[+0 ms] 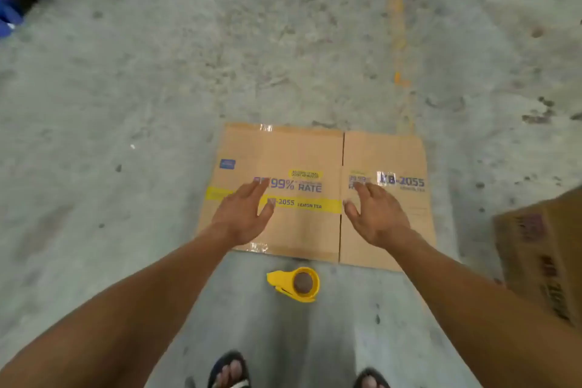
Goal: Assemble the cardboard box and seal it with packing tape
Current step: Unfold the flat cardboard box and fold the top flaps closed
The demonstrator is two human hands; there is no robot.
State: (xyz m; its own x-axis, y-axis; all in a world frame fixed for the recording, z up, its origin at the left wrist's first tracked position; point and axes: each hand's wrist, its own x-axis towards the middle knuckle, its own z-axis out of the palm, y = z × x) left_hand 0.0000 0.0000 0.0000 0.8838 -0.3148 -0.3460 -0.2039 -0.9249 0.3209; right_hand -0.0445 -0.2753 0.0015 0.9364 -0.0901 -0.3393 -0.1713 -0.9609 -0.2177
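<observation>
left hand [244, 214] and right hand [376, 216] are both spread, grasping nothing, reaching over the flattened cardboard box [315, 195] at lower centre on the concrete floor [126, 135]. the yellow tape dispenser [297, 284] lies just below the box, untouched. a built box [541, 258] sits at right edge. judged: assembly not begun; erecting, folding and taping all remain.

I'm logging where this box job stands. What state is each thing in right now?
cardboard box: folded flat on the floor, not yet assembled.
tape dispenser: lying on the floor near the box's near edge, untouched.
left hand: open, empty, over the box.
right hand: open, empty, over the box.
second box: already formed, at the right edge.
</observation>
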